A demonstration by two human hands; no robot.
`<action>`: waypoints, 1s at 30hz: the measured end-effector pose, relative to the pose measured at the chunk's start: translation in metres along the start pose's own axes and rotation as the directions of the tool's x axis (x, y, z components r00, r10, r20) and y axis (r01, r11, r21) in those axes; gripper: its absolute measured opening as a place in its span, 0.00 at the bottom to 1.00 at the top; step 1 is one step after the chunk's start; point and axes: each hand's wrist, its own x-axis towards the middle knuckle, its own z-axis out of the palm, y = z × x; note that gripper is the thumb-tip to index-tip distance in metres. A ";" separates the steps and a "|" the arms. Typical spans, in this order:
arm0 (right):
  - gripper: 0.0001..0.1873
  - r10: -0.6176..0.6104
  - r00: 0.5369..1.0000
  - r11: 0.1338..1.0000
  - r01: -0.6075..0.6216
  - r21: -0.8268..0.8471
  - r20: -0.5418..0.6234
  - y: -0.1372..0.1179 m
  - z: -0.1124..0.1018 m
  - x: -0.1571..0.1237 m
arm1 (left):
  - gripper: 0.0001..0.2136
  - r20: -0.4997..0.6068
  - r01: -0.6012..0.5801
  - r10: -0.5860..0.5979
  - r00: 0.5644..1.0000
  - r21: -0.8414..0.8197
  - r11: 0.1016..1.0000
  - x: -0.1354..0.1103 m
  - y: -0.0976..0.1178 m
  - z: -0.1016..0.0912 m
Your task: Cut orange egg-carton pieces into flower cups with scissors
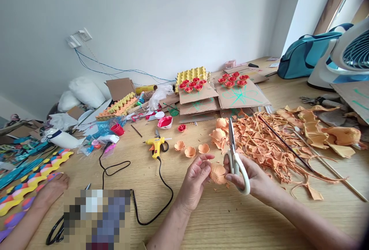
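Observation:
My left hand (195, 179) pinches an orange egg-carton cup (217, 173) just above the wooden table (230, 219). My right hand (253, 179) grips white-handled scissors (235, 154), blades pointing up and away, right next to the cup. Three trimmed orange cup flowers (190, 149) lie on the table just beyond my hands. A large heap of orange carton scraps (268, 142) spreads to the right of the scissors.
A yellow glue gun (155, 145) with a black cord (150, 200) lies left of my hands. Red painted flowers (193, 84) sit on cardboard sheets (242, 96) at the back. Another person's hand (52, 190) rests at left near colourful wavy strips (31, 182). Fan (350, 55) and blue bag (305, 55) far right.

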 end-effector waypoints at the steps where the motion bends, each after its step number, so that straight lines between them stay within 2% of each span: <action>1: 0.22 0.000 1.000 1.000 0.000 -0.014 -0.007 0.000 0.000 0.000 | 0.15 0.018 0.024 -0.023 1.000 -0.020 1.000 0.000 0.000 -0.001; 5: 0.24 0.005 0.999 1.000 -0.006 -0.026 -0.033 -0.003 -0.001 0.002 | 0.15 0.105 0.102 -0.093 0.990 -0.085 0.991 0.000 -0.002 -0.004; 8: 0.23 -0.009 1.000 1.000 0.009 -0.005 -0.027 -0.002 -0.002 0.003 | 0.16 0.136 0.118 -0.103 0.985 -0.102 0.988 0.001 -0.003 -0.007; 12: 0.22 -0.023 1.000 1.000 0.023 0.019 -0.016 -0.001 -0.004 0.004 | 0.16 0.101 0.079 -0.066 0.993 -0.132 0.988 0.001 -0.004 -0.007; 16: 0.25 -0.002 1.000 0.999 0.000 -0.054 -0.027 -0.002 -0.002 0.004 | 0.16 0.045 0.026 -0.019 0.999 -0.165 0.986 0.002 -0.004 -0.007; 20: 0.26 0.006 1.000 0.996 -0.007 -0.085 -0.016 -0.004 0.001 0.004 | 0.16 0.057 0.035 -0.026 0.998 -0.160 0.986 0.003 -0.006 -0.007; 27: 0.26 0.069 0.997 0.997 -0.068 0.039 -0.039 -0.006 0.000 0.002 | 0.19 0.097 0.094 -0.078 0.992 -0.172 0.981 0.002 -0.005 -0.006; 30: 0.25 0.087 0.996 0.988 -0.086 0.127 -0.001 -0.004 0.000 0.001 | 0.19 0.083 0.118 -0.105 0.991 -0.183 0.976 0.002 -0.006 -0.005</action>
